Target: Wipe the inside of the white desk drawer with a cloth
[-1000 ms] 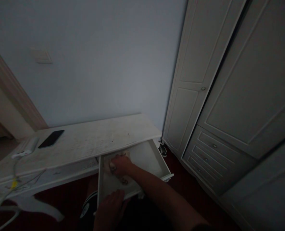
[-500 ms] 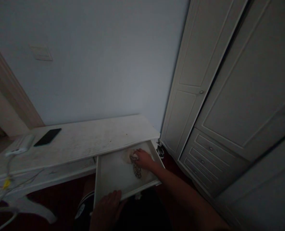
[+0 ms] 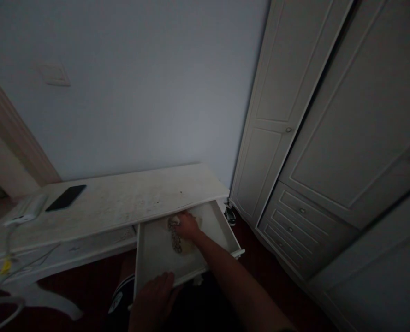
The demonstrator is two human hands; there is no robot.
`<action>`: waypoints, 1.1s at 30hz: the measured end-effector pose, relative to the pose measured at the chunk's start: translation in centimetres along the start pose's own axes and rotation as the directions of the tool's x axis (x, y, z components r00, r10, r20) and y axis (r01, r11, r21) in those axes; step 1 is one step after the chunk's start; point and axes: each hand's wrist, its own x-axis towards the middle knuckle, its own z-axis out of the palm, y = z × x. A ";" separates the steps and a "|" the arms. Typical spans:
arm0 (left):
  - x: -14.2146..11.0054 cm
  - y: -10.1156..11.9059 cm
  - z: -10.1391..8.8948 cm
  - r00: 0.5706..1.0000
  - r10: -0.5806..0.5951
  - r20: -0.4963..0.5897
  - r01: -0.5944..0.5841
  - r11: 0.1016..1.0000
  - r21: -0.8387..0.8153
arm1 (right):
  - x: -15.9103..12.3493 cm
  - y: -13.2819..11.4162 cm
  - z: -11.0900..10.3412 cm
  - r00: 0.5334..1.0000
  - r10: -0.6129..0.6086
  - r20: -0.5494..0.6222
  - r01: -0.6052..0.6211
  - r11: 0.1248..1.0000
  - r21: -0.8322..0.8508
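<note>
A white drawer is pulled out from the white desk. Inside it, my right hand presses a light cloth with a dark pattern against the drawer's bottom, fingers closed around it. Part of the cloth is hidden under the hand. At the drawer's front left corner, my left hand grips the front panel, its fingers hooked over the top edge. The thumb side is dim.
A dark phone and a white power strip with cables lie on the desk's left part. A white wardrobe stands at the right. A shoe is on the dark red floor beside the desk.
My right hand has slid the cloth leftward across the drawer's bottom. My left hand stays on the drawer's front. The view has shifted slightly.
</note>
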 end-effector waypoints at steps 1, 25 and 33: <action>0.0 0.0 0.0 1.000 0.002 0.015 -0.002 1.000 0.004 | 0.0 -1.3 0.9 0.999 -0.032 0.023 0.032 0.999 -0.003; -0.6 -0.2 1.5 0.996 0.002 -0.089 -0.006 0.999 -0.052 | -8.0 8.4 -7.6 0.987 0.013 0.161 0.019 0.981 -0.194; -0.6 -0.6 1.1 0.999 0.013 -0.047 -0.015 0.999 -0.034 | -2.9 5.2 -4.9 0.989 0.143 -0.039 -0.147 0.980 -0.136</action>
